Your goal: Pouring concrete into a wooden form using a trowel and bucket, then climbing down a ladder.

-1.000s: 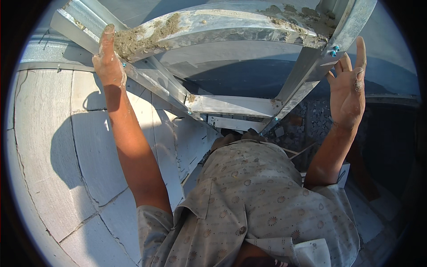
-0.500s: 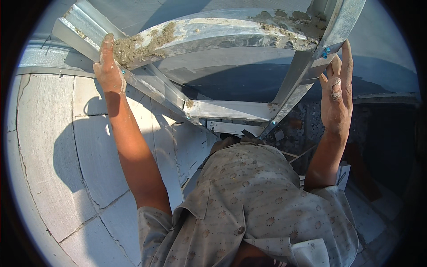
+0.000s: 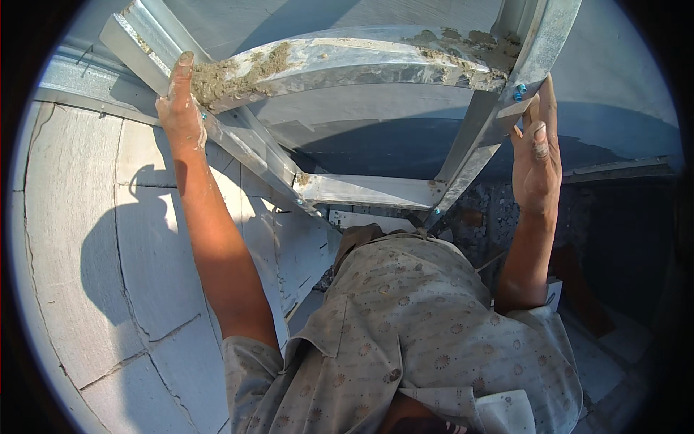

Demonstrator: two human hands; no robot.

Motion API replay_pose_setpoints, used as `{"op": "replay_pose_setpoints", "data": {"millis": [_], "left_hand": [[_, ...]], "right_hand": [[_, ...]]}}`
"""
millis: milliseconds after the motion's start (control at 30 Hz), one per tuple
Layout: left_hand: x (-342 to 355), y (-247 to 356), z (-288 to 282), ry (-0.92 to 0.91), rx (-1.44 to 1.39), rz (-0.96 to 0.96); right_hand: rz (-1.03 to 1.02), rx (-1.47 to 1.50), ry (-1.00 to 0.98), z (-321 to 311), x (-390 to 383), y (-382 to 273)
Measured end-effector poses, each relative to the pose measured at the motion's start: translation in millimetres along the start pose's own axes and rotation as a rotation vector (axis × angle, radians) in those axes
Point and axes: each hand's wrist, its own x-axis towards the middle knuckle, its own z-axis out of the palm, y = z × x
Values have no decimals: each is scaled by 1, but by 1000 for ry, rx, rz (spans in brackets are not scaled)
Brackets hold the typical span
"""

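Note:
A metal stepladder (image 3: 419, 189) stands in front of me, its wide upper step (image 3: 347, 72) caked with dried mortar (image 3: 238, 78). My left hand (image 3: 181, 116) grips the ladder's left rail beside that step; the thumb points up and the fingers are hidden behind the rail. On the other side, my right hand (image 3: 536, 166) lies against the outer side of the right rail (image 3: 499, 119), fingers stretched upward and thumb apart, not wrapped round it. Blue-tinted bolts (image 3: 519, 92) sit in the rail just by my right fingertips. Pale dust coats both hands.
A white slabbed surface (image 3: 159, 246) with dark joints spreads on the left, my shadow across it. Grey sheeting (image 3: 426, 137) lies beyond the ladder. Rubble (image 3: 484, 210) is at the lower right of the ladder, and a metal channel (image 3: 94, 79) runs along the left.
My right hand has moved left and its fingers have come closer together against the rail. The ladder's right rail appears slightly further left. My left hand keeps its grip.

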Motion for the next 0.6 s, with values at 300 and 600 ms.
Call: {"op": "replay_pose_setpoints", "data": {"millis": [300,600], "left_hand": [[5,-11,-1,-33,-100,46],[4,-7,2,20,-74,34]], "right_hand": [[-81,-77,5,-5,3,-6],[-65,-88,-169,-18,12,-10]]}}
